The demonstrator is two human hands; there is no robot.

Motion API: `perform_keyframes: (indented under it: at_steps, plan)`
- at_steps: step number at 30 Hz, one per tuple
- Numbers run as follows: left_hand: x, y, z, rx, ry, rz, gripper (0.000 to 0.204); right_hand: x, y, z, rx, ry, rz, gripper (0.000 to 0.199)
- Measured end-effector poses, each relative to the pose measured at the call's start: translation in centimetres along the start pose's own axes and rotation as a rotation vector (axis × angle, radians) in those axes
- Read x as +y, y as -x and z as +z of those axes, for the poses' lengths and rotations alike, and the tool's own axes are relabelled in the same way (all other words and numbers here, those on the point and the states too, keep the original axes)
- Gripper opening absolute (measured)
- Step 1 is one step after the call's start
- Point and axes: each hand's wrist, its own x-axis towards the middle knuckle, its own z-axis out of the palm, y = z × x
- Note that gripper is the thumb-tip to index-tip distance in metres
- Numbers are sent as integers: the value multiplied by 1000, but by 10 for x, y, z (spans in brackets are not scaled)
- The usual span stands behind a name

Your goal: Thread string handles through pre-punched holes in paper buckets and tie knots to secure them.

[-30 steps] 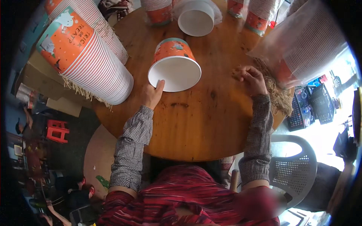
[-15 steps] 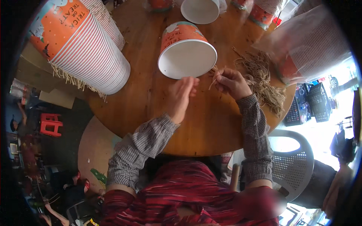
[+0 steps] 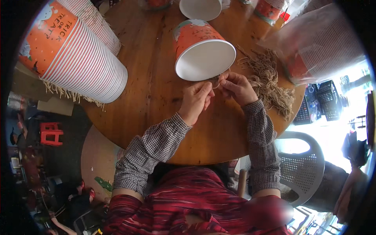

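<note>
An orange paper bucket [image 3: 205, 60] lies on its side on the wooden table, its white open mouth turned toward me. Just below its rim, my left hand [image 3: 197, 100] pinches one end of a thin tan string [image 3: 215, 86]. My right hand [image 3: 237, 87] pinches the same string close by, thumb and fingers together. A short piece of string spans the small gap between both hands. Beside my right hand lies a loose bundle of tan strings [image 3: 274, 84]. Where the string runs near the bucket is partly hidden by my fingers.
A tall stack of nested orange buckets [image 3: 90, 58] leans at the left, with a second stack [image 3: 96, 27] behind. Plastic-wrapped buckets [image 3: 321, 47] stand at the right edge. Another white-mouthed bucket [image 3: 200, 8] lies at the back. A grey chair [image 3: 301, 168] is at the right.
My left hand has moved right and closed on the string beside my right hand. The view has shifted slightly, and the bucket appears a little farther right.
</note>
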Motion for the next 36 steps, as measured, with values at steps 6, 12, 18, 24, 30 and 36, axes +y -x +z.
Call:
perform_keyframes:
  at_steps: [6, 12, 18, 24, 30, 36]
  plan:
    - [3, -5, -19, 335, -527, 599, 31, 4, 2, -64, 552, 883, -304, 24]
    - [49, 19, -41, 422, -270, 698, 34, -1, 6, -138, 958, 1350, -259, 36]
    - [52, 29, -32, 187, -507, 613, 30, -30, 3, -17, 769, 777, -922, 11]
    - [64, 8, -26, 233, -824, 962, 22, -26, -12, 101, 143, 130, -355, 20]
    - [44, 0, -47, 256, -1032, 884, 17, 2, -20, 97, 212, 251, -317, 14]
    - [38, -1, -47, 211, -971, 901, 10, 10, -23, 88, 296, 472, -344, 13]
